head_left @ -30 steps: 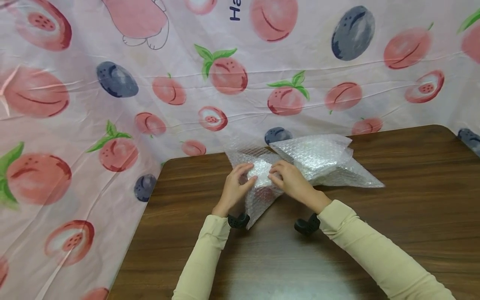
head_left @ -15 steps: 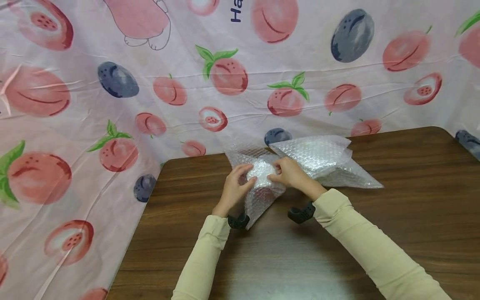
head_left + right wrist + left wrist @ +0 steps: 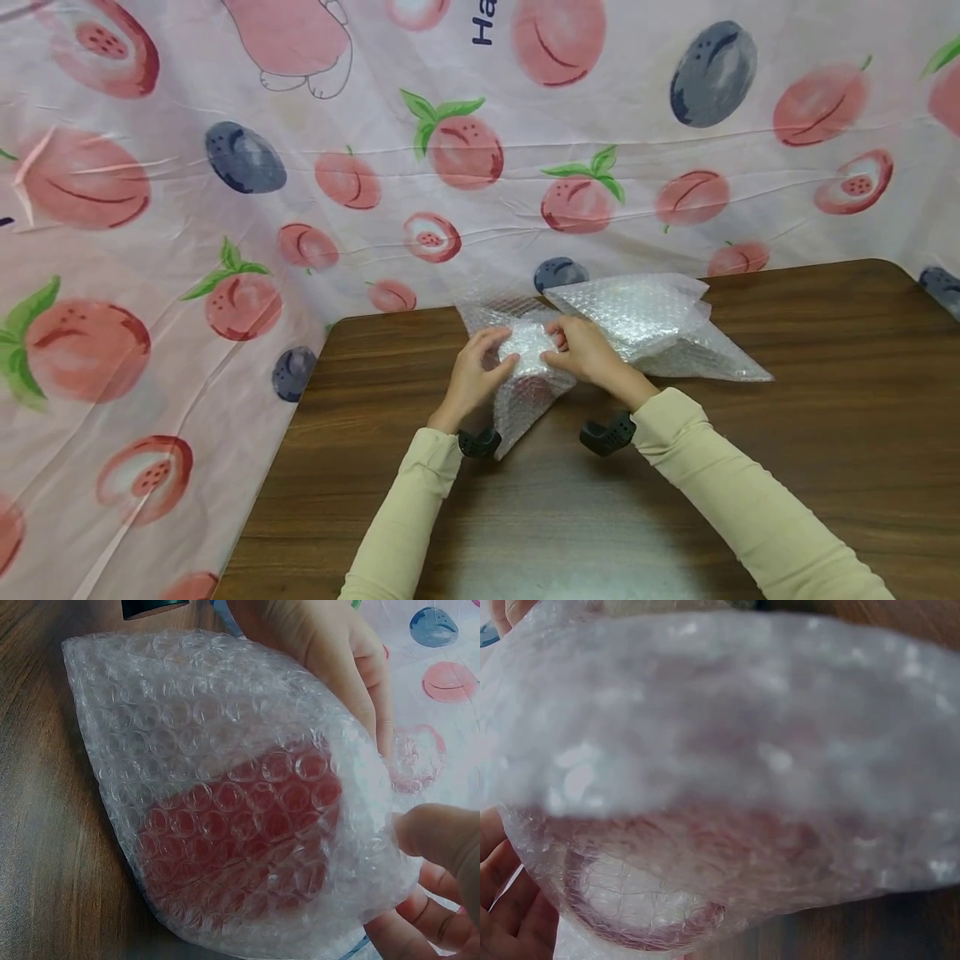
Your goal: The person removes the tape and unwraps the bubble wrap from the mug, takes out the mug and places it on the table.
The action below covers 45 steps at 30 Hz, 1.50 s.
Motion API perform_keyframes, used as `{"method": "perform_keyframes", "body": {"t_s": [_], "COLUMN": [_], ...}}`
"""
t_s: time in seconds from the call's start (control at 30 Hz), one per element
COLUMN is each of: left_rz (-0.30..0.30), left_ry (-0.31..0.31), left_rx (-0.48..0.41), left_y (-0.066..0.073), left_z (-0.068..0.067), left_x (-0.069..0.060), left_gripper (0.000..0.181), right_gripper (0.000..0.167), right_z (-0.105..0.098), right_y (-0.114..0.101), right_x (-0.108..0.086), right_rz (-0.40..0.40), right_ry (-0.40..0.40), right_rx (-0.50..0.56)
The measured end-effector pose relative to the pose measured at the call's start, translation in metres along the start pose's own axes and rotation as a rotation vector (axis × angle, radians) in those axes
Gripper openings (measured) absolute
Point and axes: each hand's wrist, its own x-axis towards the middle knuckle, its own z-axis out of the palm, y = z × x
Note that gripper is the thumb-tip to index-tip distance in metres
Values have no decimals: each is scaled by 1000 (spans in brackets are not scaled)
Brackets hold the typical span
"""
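A bundle of bubble wrap (image 3: 527,343) stands toward the back of the table, with a red thing (image 3: 255,825) showing through the plastic in the right wrist view. A round, reddish rim (image 3: 641,941) shows through the wrap in the left wrist view; what kind of thing it is I cannot tell. My left hand (image 3: 474,371) grips the bundle's left side, thumb toward me and fingers behind. From the right, my right hand (image 3: 588,354) holds it between thumb and curled fingers. Part of the wrap's loose end (image 3: 521,425) points toward me.
Just right of the bundle lies more crumpled bubble wrap (image 3: 645,312), reaching the back edge. The brown wooden table (image 3: 360,492) meets a fruit-printed cloth (image 3: 345,92) behind and on the left. Dark wrist cameras (image 3: 607,433) hang beneath both wrists.
My right hand has shifted from the bundle's upper right to its side, its fingers now more curled. The left hand keeps its place, and the head view has moved slightly.
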Motion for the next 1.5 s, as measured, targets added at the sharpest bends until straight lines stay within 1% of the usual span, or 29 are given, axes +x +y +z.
{"method": "perform_keyframes", "body": {"t_s": [0.17, 0.33, 0.5, 0.6, 0.73, 0.83, 0.87, 0.9, 1.03, 1.13, 1.23, 1.3, 1.37, 1.43, 1.5], "left_rz": [-8, -4, -4, -16, -16, -1, -3, 2, 8, -16, -38, -41, -41, -57, -80], "left_ry": [-3, 15, 22, 14, -2, -28, -43, -54, -105, -142, -166, -168, -155, -131, -97], "left_rx": [-1, -14, -47, -76, -56, -23, -30, -38, -94, -145, -162, -166, -169, -170, -141], "left_y": [1, -1, -4, -4, -2, -2, -1, 0, 14, 25, 29, 29, 26, 19, 11], "left_z": [-1, -1, 2, 3, 0, -4, -5, -7, -16, -22, -25, -26, -25, -22, -18], "left_x": [1, 3, 2, 1, 2, 2, 2, 2, 0, 0, 1, 2, 4, 6, 9], "left_gripper": [36, 36, 36, 37, 37, 35, 34, 34, 32, 28, 27, 27, 26, 24, 24], "right_gripper": [32, 28, 24, 19, 16, 14, 14, 13, 13, 14, 15, 15, 16, 17, 18], "right_z": [1, 1, 2, 3, 6, 7, 8, 9, 14, 18, 21, 22, 23, 23, 24], "right_y": [-1, -1, 0, 2, 3, 3, 4, 4, 6, 8, 9, 9, 10, 10, 11], "right_x": [-1, 1, 1, -1, -3, -4, -5, -5, -8, -11, -14, -16, -16, -16, -15], "right_rz": [-16, -37, -29, -30, -46, -58, -64, -72, -121, -166, -205, -226, -237, -250, -260], "right_ry": [23, 41, 33, 33, 48, 62, 69, 78, 133, 187, 239, 266, 286, 304, 321], "right_rx": [4, 10, 16, 22, 40, 50, 51, 54, 46, 37, 31, 25, 21, 21, 25]}}
